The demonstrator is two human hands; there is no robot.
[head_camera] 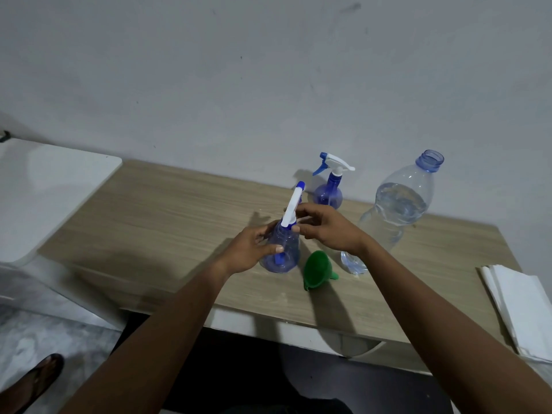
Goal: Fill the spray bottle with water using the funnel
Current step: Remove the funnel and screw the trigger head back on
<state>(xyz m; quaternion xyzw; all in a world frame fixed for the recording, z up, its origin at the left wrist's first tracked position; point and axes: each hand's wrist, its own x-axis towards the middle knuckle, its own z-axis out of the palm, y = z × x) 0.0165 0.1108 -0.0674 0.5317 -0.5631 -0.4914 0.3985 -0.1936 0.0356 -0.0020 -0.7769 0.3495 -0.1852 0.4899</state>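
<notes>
Blue clear plastic makes up the spray bottle (286, 253), which stands on the wooden table (167, 222) near the middle. The left hand (248, 253) grips its round body from the left, fingers curled behind and the thumb across the front. The right hand (325, 231) comes in from the right and its fingertips pinch the base of the white sprayer head (292, 206), which leans to the right with its blue tip pointing up and away. Just right of the bottle, on the near side, the green funnel (317, 269) lies on its side, its wide mouth facing left and its spout pointing right. Behind the funnel, partly hidden by the right wrist, the water bottle (398, 204) stands uncapped and partly full. Farther back, by the wall (268, 85), the other spray bottle (328, 192) stands upright with its head on. White napkins (525, 306) lie stacked at the table's right edge. A white surface (44, 192) adjoins the table on the left, and a sandalled foot (33, 380) shows on the floor at near left.
</notes>
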